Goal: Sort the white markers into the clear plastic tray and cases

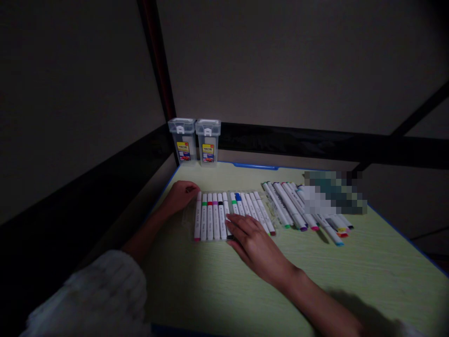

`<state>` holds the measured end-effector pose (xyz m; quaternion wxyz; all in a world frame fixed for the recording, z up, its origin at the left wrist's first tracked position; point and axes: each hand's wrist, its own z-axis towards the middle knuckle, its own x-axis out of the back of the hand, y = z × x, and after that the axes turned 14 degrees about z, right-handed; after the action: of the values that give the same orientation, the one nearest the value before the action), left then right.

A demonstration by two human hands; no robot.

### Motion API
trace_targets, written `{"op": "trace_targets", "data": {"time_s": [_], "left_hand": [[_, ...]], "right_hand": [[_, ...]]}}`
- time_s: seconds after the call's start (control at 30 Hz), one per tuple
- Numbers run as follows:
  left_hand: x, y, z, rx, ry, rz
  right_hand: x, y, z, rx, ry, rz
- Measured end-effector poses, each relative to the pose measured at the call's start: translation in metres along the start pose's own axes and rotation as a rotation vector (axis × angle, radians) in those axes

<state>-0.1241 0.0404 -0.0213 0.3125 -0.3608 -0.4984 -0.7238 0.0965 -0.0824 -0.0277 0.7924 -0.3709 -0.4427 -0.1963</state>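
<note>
The table (pixel 196 290) has a pale yellow-green, wood-grained top edged in blue, with a blue strip (pixel 256 166) along its far edge. It stands in a dim corner, where drab grey walls (pixel 298 61) carry broad black bands (pixel 298 142) and a dark reddish post (pixel 156 56) rises at the left. Two clear lidded plastic boxes (pixel 208 145), each with a yellow-topped label, stand upright side by side at the far left corner.

A row of white markers (pixel 209 222) lies mid-table in a clear plastic holder (pixel 229 197). Their long axes run away from the person: those at the left nearly straight, those at the right with far ends leaning left. Several have coloured bands toward their far ends. To the right, a heap of loose markers (pixel 287 206) slants more strongly, far ends left and coloured near ends right; a pixelated patch covers part of it.

The left hand (pixel 184 194) is curled beside the row's far left corner; whether it pinches anything I cannot tell. The right hand (pixel 250 234) lies palm down, fingers slightly spread over the middle markers' near ends.
</note>
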Motion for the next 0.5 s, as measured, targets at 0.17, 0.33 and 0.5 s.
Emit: {"op": "trace_targets", "data": {"time_s": [0.17,0.33,0.5], "left_hand": [[0.0032,0.0054,-0.0006,0.041,-0.005,-0.180],[0.0034,0.0088,-0.0004,0.123,-0.027,-0.393],[0.0026,0.0102,-0.0011,0.237,-0.039,-0.549]], "right_hand": [[-0.0006,0.0009,-0.0005,0.016,0.009,-0.001],[-0.0006,0.0008,-0.0004,0.009,0.007,0.000],[-0.0014,0.0013,-0.0007,0.011,0.006,-0.006]]}}
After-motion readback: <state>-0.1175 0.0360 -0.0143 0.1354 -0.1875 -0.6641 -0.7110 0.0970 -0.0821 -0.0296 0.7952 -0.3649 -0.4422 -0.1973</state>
